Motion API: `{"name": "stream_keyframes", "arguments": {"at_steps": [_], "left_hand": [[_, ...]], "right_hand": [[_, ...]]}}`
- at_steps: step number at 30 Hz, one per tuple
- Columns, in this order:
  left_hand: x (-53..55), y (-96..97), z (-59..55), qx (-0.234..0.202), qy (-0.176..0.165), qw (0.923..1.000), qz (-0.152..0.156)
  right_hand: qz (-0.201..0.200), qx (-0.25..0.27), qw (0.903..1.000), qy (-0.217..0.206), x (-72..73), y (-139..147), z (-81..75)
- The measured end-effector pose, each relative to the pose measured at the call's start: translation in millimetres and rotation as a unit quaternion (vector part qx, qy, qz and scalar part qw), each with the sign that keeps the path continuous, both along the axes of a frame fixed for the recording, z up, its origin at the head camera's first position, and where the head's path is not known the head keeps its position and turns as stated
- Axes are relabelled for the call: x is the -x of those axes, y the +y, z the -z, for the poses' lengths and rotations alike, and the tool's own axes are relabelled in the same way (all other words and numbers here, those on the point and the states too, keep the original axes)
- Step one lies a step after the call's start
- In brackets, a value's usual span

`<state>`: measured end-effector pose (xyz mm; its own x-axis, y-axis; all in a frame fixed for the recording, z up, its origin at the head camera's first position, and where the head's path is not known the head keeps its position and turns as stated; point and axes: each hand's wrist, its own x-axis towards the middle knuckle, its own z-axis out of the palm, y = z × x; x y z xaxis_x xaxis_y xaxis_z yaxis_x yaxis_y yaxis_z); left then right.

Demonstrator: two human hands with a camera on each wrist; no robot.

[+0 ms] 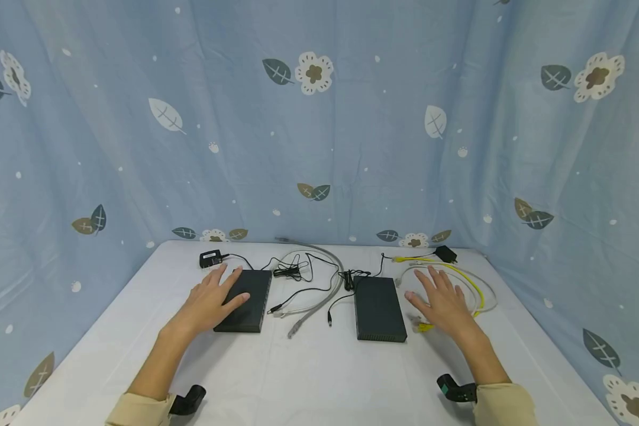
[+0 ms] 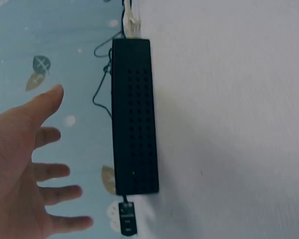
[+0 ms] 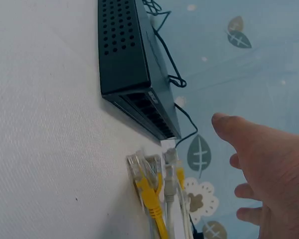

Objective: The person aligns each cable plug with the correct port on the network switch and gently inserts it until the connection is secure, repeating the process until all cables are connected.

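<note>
My left hand [image 1: 205, 303] hovers over the left part of a flat black network switch [image 1: 254, 302], fingers spread and holding nothing. In the left wrist view, this switch [image 2: 134, 119] shows its perforated side, and the hand [image 2: 15, 154] is apart from it. A second black network switch [image 1: 380, 310] lies to the right. Beyond its right side is my right hand [image 1: 444, 302], also spread, above a yellow network cable [image 1: 479, 290] and whitish ones. The right wrist view shows clear plugs on the yellow cable [image 3: 150, 199] near the switch's [image 3: 122, 59] corner.
A grey network cable [image 1: 319, 306] and thin black power leads [image 1: 325, 289] lie between the switches. Black power adapters stand at the back left [image 1: 210, 258] and back right [image 1: 445, 254]. A blue patterned curtain [image 1: 351, 136] hangs behind the white table [image 1: 309, 384].
</note>
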<state>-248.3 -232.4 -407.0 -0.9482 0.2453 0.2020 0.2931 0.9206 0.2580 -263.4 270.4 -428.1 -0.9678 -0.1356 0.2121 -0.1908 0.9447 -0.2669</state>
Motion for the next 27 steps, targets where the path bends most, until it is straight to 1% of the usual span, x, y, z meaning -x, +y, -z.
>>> {"name": "stream_keyframes", "arguments": {"at_steps": [6,11,15,20,23,27], "left_hand": [[0.3,13.1,-1.4,0.001,0.011,0.9991,0.041],[6.1,34.0,-3.7,0.017,0.027,0.9964,0.079],[10.6,54.8,-3.4,0.019,0.026,0.9934,0.11],[13.2,80.5,-0.6,0.03,0.01,0.9877,0.153],[14.5,93.5,0.8,0.037,0.004,0.985,0.168],[16.8,106.5,1.9,0.034,0.004,0.9839,0.176]], "right_hand": [[-0.012,0.0,0.9997,0.019,-0.6,-8.1,0.6],[-0.018,0.002,0.9992,0.036,-0.1,-22.4,0.5],[-0.025,0.001,0.999,0.037,1.8,-34.2,1.8],[-0.042,-0.006,0.9983,0.04,4.1,-46.9,4.3],[-0.05,-0.007,0.998,0.038,3.5,-52.9,5.3],[-0.059,0.003,0.9978,0.031,0.6,-58.3,4.9]]}}
